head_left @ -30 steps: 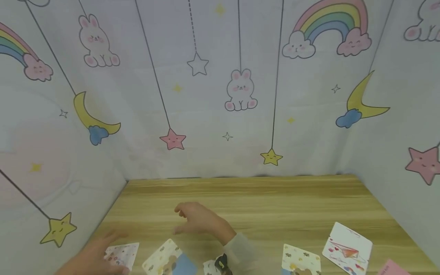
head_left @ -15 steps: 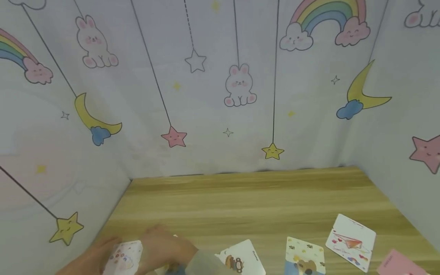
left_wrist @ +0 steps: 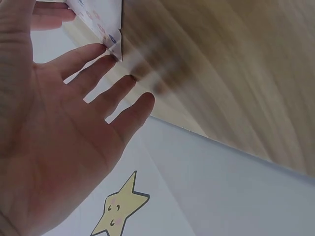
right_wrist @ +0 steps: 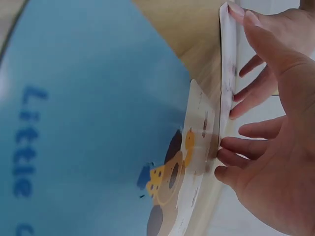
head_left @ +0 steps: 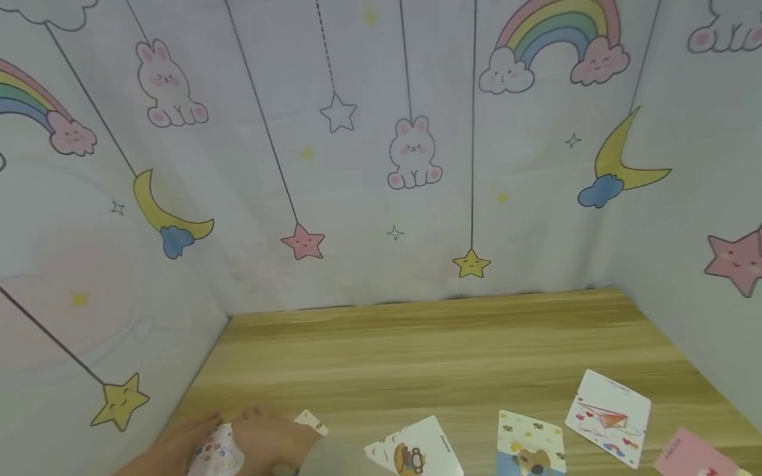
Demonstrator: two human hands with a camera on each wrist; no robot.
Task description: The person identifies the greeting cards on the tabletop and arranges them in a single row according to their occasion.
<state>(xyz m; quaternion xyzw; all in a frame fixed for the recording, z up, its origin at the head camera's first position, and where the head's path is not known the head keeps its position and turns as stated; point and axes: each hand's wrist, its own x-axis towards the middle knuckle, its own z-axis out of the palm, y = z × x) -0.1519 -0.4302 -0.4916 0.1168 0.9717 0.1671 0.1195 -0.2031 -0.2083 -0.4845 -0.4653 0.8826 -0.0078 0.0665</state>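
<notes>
In the head view, a white card with small flower drawings (head_left: 217,456) lies at the lower left between my two hands. My left hand (head_left: 178,444) is at its left side, with the fingers stretched out; the left wrist view shows the fingertips (left_wrist: 109,53) at the card's corner. From the other side my right hand (head_left: 270,435) covers the card's right part. In the right wrist view, the fingertips (right_wrist: 227,152) of the right hand touch the card's edge, its thumb by the left thumb. A blue bear card (right_wrist: 98,118) with lettering lies close in front.
A white card with a monkey (head_left: 425,453), a bear card (head_left: 530,446), a paper-plane card (head_left: 610,418) and a pink card (head_left: 690,456) lie spread to the right. The wooden table (head_left: 428,350) is bounded by printed cloth walls (head_left: 357,192).
My right hand has come left and down from the table's middle to the flower card. My left hand has shifted slightly, staying beside that card. The head view has tilted a little.
</notes>
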